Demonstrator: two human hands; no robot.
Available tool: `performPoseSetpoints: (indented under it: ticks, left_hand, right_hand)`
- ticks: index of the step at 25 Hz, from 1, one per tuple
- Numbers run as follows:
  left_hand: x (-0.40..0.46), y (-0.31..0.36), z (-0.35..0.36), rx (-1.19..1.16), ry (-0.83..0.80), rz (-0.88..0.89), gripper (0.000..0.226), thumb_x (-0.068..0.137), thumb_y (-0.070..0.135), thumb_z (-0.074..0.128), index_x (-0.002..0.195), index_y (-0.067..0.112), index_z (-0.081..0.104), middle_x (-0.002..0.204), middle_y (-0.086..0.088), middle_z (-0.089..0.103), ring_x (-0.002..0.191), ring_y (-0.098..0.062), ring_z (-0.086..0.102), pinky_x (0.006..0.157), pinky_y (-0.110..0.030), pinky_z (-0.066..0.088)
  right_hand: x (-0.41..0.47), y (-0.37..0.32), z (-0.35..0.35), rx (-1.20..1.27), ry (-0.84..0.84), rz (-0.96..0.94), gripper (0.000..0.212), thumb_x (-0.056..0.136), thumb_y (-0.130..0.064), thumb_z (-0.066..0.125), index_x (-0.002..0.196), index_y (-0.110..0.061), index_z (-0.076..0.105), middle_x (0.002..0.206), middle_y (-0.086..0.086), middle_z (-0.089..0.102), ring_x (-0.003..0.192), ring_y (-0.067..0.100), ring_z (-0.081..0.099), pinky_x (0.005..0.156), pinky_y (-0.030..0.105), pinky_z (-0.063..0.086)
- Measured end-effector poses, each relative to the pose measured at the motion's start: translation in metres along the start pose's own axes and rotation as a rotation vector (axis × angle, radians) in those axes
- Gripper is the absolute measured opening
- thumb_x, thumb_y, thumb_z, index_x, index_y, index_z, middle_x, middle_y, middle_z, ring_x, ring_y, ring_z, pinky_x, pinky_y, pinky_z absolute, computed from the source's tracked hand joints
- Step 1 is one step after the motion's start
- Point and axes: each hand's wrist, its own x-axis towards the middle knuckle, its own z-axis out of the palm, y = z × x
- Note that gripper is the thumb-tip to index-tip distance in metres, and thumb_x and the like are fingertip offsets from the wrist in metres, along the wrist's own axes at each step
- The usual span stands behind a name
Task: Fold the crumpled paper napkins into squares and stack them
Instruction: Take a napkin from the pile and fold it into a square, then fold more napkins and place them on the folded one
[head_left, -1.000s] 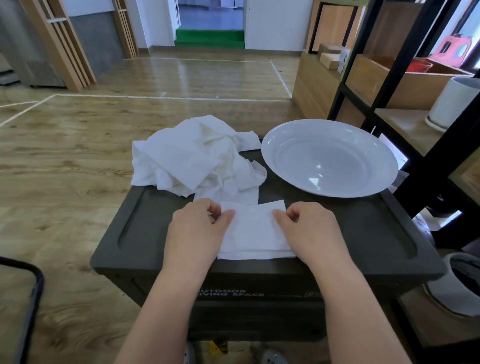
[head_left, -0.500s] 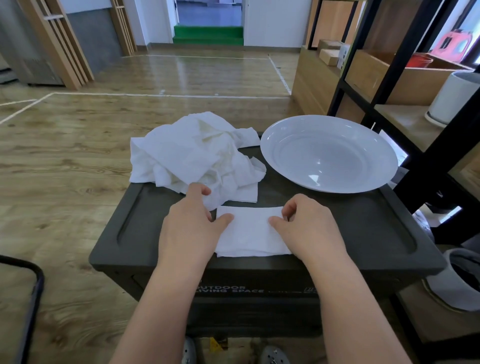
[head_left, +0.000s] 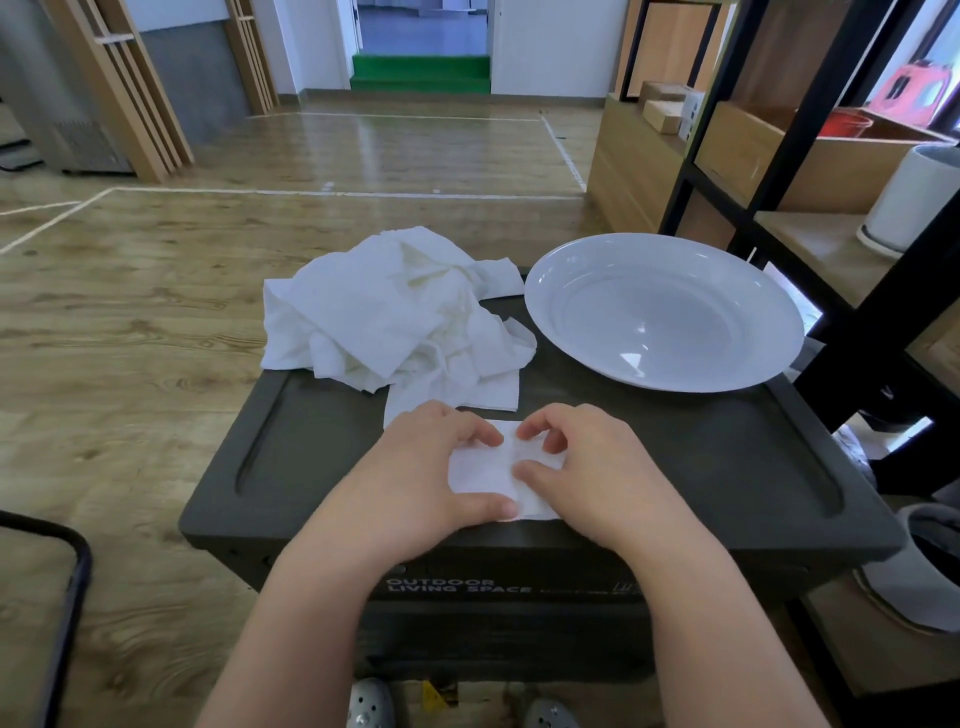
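Both hands meet over a small folded napkin (head_left: 485, 470) lying near the front edge of the dark counter (head_left: 675, 467). The left hand (head_left: 421, 467) curls its fingers and thumb onto the napkin's left side, pinching it; the right hand (head_left: 587, 462) does the same on the right side. Behind them, a heap of crumpled napkins (head_left: 395, 317) sits at the counter's far left, beside a white plate (head_left: 665, 312).
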Motion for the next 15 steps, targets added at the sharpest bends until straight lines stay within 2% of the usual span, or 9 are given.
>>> performPoseSetpoints:
  ticks: [2,3,5,7,8,10,12,15]
  left_hand:
    - [0.000,0.003,0.001,0.044,-0.002,0.009,0.050,0.067,0.054,0.075,0.113,0.044,0.057,0.103,0.024,0.043,0.094,0.001,0.043,0.076,-0.016,0.034]
    - [0.001,0.004,0.002,0.066,0.050,0.018,0.048,0.069,0.054,0.073,0.113,0.042,0.058,0.104,0.024,0.044,0.095,0.001,0.043,0.074,-0.014,0.033]
    - [0.005,0.002,-0.004,0.087,0.336,0.027,0.041,0.075,0.048,0.071,0.113,0.038,0.059,0.109,0.020,0.047,0.099,-0.001,0.042,0.074,-0.013,0.032]
    - [0.010,-0.007,-0.016,0.145,0.654,-0.005,0.045,0.078,0.029,0.073,0.120,0.031,0.056,0.123,0.009,0.046,0.110,-0.011,0.038,0.081,-0.020,0.033]
    - [0.014,-0.013,-0.020,0.218,0.725,-0.044,0.053,0.078,0.017,0.072,0.126,0.027,0.052,0.130,0.003,0.043,0.114,-0.018,0.034,0.084,-0.026,0.035]
    - [0.021,-0.023,-0.024,0.322,0.756,-0.129,0.062,0.077,0.002,0.064,0.133,0.022,0.048,0.139,-0.005,0.038,0.119,-0.027,0.027,0.092,-0.037,0.035]
    - [0.024,-0.026,-0.022,0.330,0.784,-0.144,0.049,0.080,0.000,0.061,0.126,0.018,0.058,0.137,-0.007,0.044,0.119,-0.031,0.031,0.095,-0.042,0.034]
    - [0.023,-0.031,-0.023,0.267,0.915,-0.056,0.020,0.082,0.001,0.068,0.097,0.013,0.073,0.120,-0.009,0.060,0.110,-0.037,0.045,0.085,-0.046,0.046]
  right_hand:
    - [0.001,0.000,0.002,-0.002,0.006,0.005,0.025,0.087,-0.034,0.063,0.110,-0.037,0.056,0.102,-0.011,0.047,0.076,0.000,0.045,0.058,0.010,0.030]
    - [0.001,0.000,0.003,-0.010,0.013,0.013,0.025,0.087,-0.035,0.063,0.111,-0.037,0.056,0.102,-0.011,0.047,0.077,0.001,0.045,0.058,0.011,0.030]
    - [0.002,-0.002,0.005,-0.042,0.028,0.028,0.026,0.088,-0.035,0.061,0.113,-0.037,0.055,0.105,-0.010,0.048,0.081,0.004,0.047,0.058,0.012,0.031]
    - [0.003,-0.004,0.008,-0.058,0.049,0.032,0.027,0.089,-0.034,0.060,0.116,-0.036,0.055,0.106,-0.011,0.047,0.086,0.005,0.047,0.059,0.012,0.031]
    - [0.003,-0.004,0.009,-0.054,0.061,0.032,0.027,0.089,-0.033,0.060,0.116,-0.036,0.055,0.106,-0.011,0.047,0.086,0.005,0.047,0.058,0.011,0.031]
    - [0.003,-0.006,0.011,-0.041,0.084,0.029,0.027,0.089,-0.033,0.059,0.115,-0.036,0.055,0.103,-0.013,0.046,0.083,0.004,0.046,0.057,0.009,0.029]
    - [0.002,-0.006,0.011,-0.018,0.111,0.020,0.025,0.088,-0.031,0.061,0.112,-0.037,0.057,0.097,-0.016,0.047,0.078,0.000,0.047,0.055,0.009,0.029]
    - [0.000,-0.009,0.008,0.057,0.231,-0.028,0.021,0.086,-0.025,0.064,0.102,-0.039,0.060,0.087,-0.019,0.050,0.076,-0.007,0.049,0.054,0.007,0.031]
